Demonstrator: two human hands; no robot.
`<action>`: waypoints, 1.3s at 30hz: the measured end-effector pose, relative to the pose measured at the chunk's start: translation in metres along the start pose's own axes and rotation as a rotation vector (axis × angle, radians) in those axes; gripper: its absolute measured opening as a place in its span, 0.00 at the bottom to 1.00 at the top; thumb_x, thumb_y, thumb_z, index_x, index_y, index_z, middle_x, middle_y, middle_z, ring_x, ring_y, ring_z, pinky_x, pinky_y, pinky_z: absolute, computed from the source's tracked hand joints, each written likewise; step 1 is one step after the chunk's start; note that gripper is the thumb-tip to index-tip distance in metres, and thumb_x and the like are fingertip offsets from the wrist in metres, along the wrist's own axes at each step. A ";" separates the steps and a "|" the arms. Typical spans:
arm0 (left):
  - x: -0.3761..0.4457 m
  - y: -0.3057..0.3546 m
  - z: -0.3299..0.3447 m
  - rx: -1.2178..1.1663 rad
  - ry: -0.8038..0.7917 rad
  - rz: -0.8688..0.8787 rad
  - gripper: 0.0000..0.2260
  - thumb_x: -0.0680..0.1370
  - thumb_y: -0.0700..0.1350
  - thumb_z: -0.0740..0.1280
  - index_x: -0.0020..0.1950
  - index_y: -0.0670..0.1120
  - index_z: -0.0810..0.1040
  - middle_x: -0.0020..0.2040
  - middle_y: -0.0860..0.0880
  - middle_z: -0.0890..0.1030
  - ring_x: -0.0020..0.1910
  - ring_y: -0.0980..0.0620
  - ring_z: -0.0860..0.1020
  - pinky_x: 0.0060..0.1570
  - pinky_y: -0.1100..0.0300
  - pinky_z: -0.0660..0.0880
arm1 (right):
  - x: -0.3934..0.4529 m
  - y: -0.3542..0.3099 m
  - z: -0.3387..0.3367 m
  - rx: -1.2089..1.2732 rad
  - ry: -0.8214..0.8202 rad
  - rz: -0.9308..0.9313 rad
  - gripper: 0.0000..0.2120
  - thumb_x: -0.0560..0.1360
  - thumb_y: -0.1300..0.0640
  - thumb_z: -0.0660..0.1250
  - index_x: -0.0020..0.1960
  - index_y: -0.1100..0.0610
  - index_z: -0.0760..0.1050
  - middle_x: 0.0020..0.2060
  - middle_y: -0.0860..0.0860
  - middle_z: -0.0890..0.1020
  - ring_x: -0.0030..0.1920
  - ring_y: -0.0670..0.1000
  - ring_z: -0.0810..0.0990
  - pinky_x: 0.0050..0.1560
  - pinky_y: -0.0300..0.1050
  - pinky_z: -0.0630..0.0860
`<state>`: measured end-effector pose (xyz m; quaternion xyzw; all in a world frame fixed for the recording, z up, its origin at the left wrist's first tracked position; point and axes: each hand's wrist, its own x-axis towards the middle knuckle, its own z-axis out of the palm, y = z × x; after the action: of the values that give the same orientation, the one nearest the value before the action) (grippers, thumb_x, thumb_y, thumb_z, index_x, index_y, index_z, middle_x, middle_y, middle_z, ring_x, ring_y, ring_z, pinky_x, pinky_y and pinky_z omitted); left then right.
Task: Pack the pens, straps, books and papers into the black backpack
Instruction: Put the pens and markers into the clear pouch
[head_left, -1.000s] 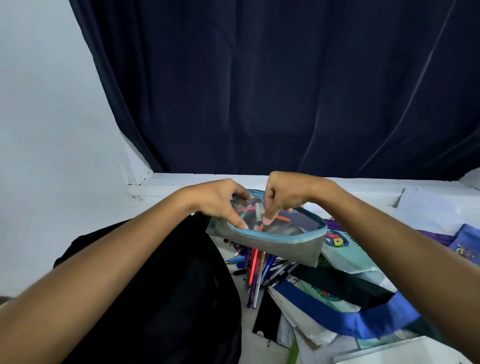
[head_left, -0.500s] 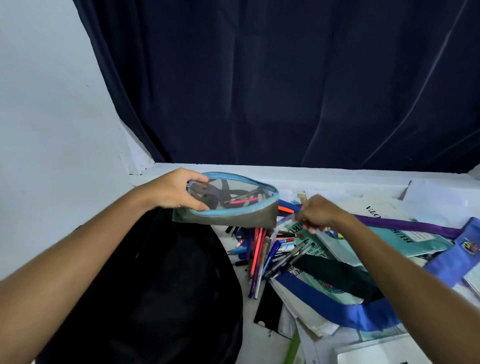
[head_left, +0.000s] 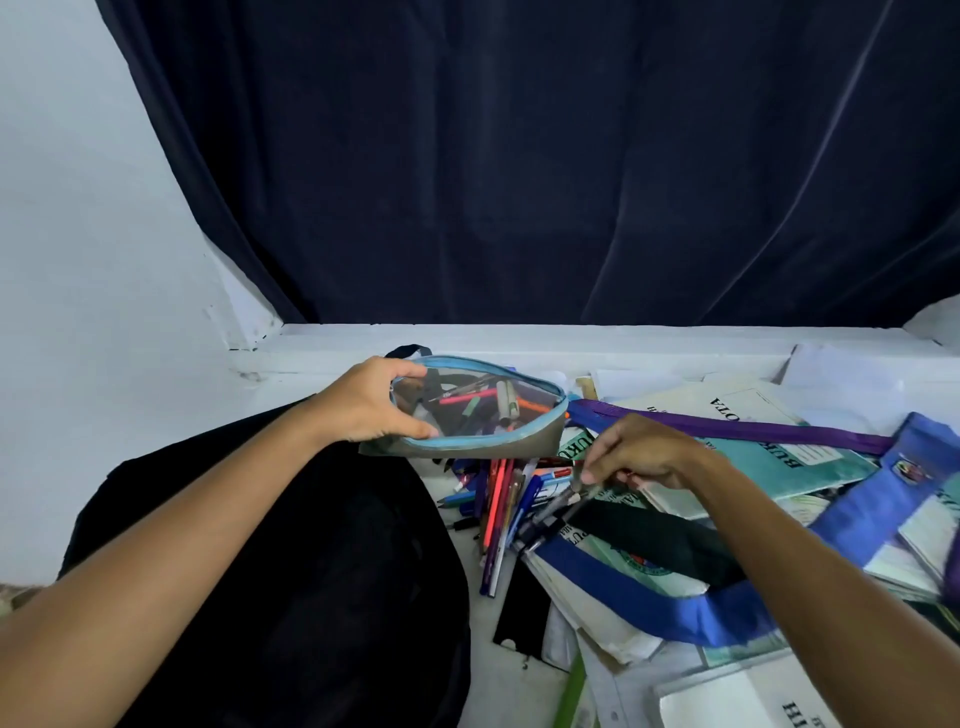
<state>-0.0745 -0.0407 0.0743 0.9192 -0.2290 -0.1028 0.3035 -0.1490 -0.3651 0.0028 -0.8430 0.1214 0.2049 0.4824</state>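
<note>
A dark curtain (head_left: 519, 166) hangs behind a white ledge (head_left: 571, 340), perhaps a windowsill.

Backpack (head_left: 291, 571) black. Pouch (head_left: 483, 415): clear mesh, light-blue zip trim, grey base. Straps: purple (head_left: 727, 427), blue (head_left: 649, 605), black (head_left: 654, 540). Books (head_left: 779, 462) teal/white. Pens (head_left: 498, 499) red, blue, orange. Curtain (head_left: 519, 182) navy.

Not much is reading cleanly here. The teal book (head_left: 769, 457) under the purple strap (head_left: 727, 427) is showing "BUK" upside down along its cover, then the rest is getting cut off. The white booklet (head_left: 748, 410) behind it is showing "OTA", also upside down. Another teal cover (head_left: 574, 447) just right of the pencil pouch (head_left: 478, 410) is showing "UKU". The white paper (head_left: 748, 701) at the bottom edge is showing "HI". Everything else is looking too small or blurry.
</note>
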 end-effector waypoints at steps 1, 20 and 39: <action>0.001 0.001 0.002 0.001 0.002 0.005 0.39 0.64 0.50 0.82 0.72 0.47 0.72 0.69 0.52 0.74 0.66 0.52 0.74 0.70 0.52 0.68 | -0.005 0.002 -0.007 0.081 0.012 -0.008 0.08 0.70 0.64 0.74 0.47 0.68 0.81 0.41 0.63 0.83 0.27 0.46 0.71 0.26 0.37 0.67; 0.027 0.064 0.056 -0.011 -0.010 0.118 0.39 0.65 0.47 0.81 0.73 0.45 0.69 0.69 0.50 0.74 0.67 0.55 0.71 0.62 0.65 0.64 | -0.083 -0.030 -0.032 0.602 0.564 -0.294 0.05 0.66 0.57 0.77 0.38 0.56 0.82 0.40 0.48 0.84 0.44 0.46 0.78 0.46 0.39 0.70; -0.003 0.055 0.051 -0.087 0.085 0.111 0.41 0.64 0.48 0.82 0.74 0.45 0.68 0.68 0.50 0.74 0.64 0.58 0.70 0.62 0.65 0.64 | -0.076 -0.060 0.016 0.360 0.648 -0.482 0.03 0.69 0.53 0.76 0.39 0.52 0.85 0.51 0.44 0.79 0.61 0.41 0.73 0.60 0.42 0.68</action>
<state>-0.1133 -0.1047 0.0672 0.8945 -0.2620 -0.0563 0.3580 -0.1964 -0.3206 0.0764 -0.7705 0.1002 -0.2126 0.5925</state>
